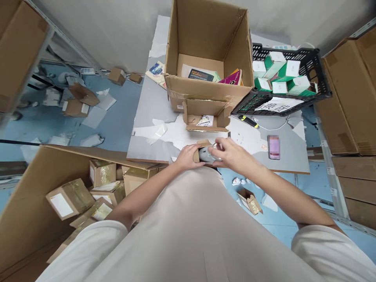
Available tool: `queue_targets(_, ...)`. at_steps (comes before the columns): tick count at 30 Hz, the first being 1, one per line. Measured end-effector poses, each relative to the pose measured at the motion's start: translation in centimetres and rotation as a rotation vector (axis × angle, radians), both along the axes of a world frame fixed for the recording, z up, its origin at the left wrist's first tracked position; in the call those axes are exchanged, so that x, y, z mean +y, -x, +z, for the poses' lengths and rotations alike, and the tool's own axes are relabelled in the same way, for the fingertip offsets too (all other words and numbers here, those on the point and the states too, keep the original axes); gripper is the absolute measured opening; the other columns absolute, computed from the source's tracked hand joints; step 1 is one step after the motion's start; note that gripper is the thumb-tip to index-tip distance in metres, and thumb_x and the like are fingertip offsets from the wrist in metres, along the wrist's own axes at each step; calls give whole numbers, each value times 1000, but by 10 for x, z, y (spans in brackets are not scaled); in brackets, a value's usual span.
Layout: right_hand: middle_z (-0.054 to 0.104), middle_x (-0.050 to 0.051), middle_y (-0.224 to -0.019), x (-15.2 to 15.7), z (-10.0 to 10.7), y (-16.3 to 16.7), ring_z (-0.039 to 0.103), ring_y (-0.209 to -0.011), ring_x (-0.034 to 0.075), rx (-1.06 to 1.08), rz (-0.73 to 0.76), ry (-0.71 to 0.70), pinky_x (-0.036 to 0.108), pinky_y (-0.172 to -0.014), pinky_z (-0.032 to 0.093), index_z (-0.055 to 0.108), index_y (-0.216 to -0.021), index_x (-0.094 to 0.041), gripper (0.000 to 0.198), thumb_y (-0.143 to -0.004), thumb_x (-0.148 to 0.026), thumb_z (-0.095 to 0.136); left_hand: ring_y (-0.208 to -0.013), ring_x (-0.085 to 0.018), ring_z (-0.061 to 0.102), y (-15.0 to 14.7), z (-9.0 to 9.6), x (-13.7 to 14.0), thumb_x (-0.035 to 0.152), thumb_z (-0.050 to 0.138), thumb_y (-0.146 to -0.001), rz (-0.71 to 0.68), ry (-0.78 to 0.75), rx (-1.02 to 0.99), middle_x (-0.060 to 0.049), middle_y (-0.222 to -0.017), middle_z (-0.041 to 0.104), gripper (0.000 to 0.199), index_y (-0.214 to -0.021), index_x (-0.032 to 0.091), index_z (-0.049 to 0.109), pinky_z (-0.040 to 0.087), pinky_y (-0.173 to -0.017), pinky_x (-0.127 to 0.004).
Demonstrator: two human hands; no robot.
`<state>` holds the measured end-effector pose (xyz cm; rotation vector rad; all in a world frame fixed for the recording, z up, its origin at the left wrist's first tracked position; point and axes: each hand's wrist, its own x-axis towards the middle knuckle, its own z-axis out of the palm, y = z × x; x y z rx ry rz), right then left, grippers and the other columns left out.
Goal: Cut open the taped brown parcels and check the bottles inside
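Note:
At the table's front edge, my left hand point(188, 157) is closed around the side of a small brown cardboard box point(196, 156). A light grey rounded object point(205, 154) shows at the box's opening, partly inside it; its exact kind I cannot make out. My right hand point(230, 156) grips the right end of this object, with something clear and shiny at the fingers. Just beyond my hands stands an open shallow cardboard box point(207, 128) with a crumpled printed paper point(205, 120) in it.
A large open carton point(208, 87) holding booklets stands behind. To its right, a black crate point(323, 84) holds several green-white boxes point(290, 70). A yellow-black cutter point(248, 121) and a phone point(273, 147) lie on the table point(182, 135). At left is a big carton point(26, 188) of parcels.

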<state>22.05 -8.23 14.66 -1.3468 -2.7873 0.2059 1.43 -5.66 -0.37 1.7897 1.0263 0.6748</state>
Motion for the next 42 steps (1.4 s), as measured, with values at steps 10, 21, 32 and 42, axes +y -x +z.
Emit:
queue_targets(10,56,12,-119,-3,-91,7,54,-98,26,-109,-26,57,28,-58,46,46,-133,-30,55,-84,-52,57,-114,-32,57,-5,-9,4,40,81,-54,-43,-106,-30,-12,-119,62,72,-119,21,58,42,-102,-45)
queue_targets(21,50,19,-134,-2,-117,-3,46,-115,32,-88,110,-31,43,-91,40,49,-132,-16,71,-82,-66,45,-115,-26,58,-3,-15,-1,40,74,-65,-90,-298,59,-12,-122,61,70,-125,17,50,48,-100,-41)
queue_targets(32,39,20,-142,-17,-151,-18,43,-127,33,701,-467,155,55,-103,37,32,-143,-21,71,-84,-55,52,-127,-28,49,-12,-15,-33,37,71,-74,171,-96,-42,-23,-146,36,104,-148,19,0,45,-101,-46)
queue_targets(42,68,7,-106,20,-143,-18,64,-103,22,1320,-542,672,46,-95,48,37,-129,-29,58,-83,-61,51,-130,-26,46,-10,-24,-43,33,62,-84,106,-303,83,-19,-143,42,45,-125,18,49,45,-104,-46)
